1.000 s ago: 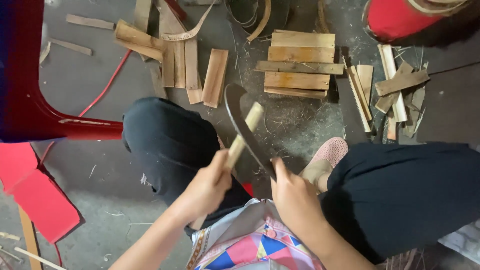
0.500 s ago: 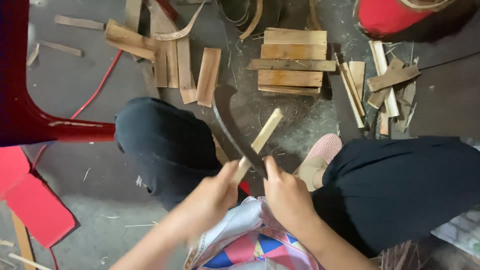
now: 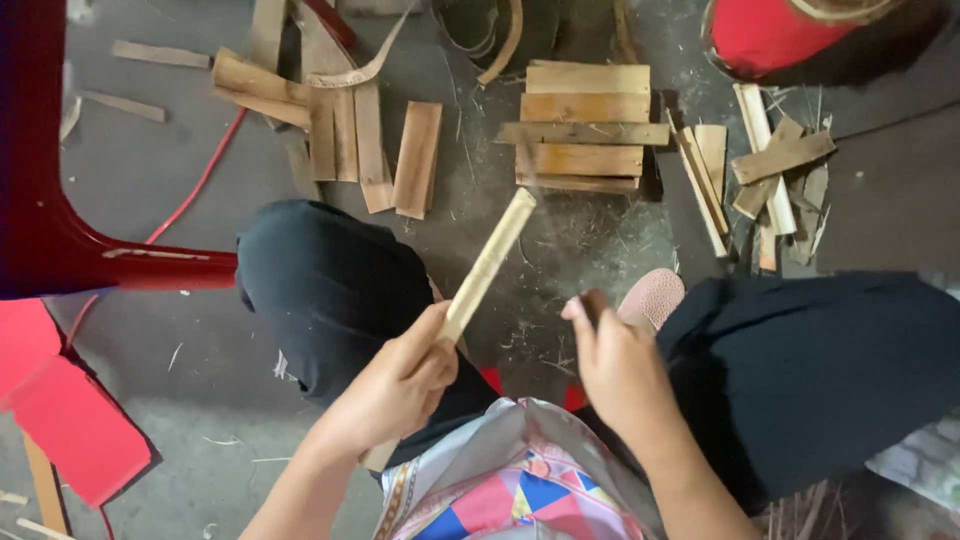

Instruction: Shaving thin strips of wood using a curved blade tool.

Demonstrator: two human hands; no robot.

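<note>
1. While the left hand [image 3: 395, 390] grips a pale bamboo strip [image 3: 487, 268] low down, the strip angles up and away above the floor [image 3: 130, 180].
2. Just beside it, the right hand [image 3: 620, 365] is closed around a dark handle [image 3: 592, 303].
3. Cut wood pieces [image 3: 585, 125] lie stacked beyond.

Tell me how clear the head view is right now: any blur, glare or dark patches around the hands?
Head view: even, soft light, no glare; the left hand gripping the bamboo strip is fairly sharp; the right hand is slightly motion-blurred, so what it holds is unclear; the dark trousers lose detail.
</note>
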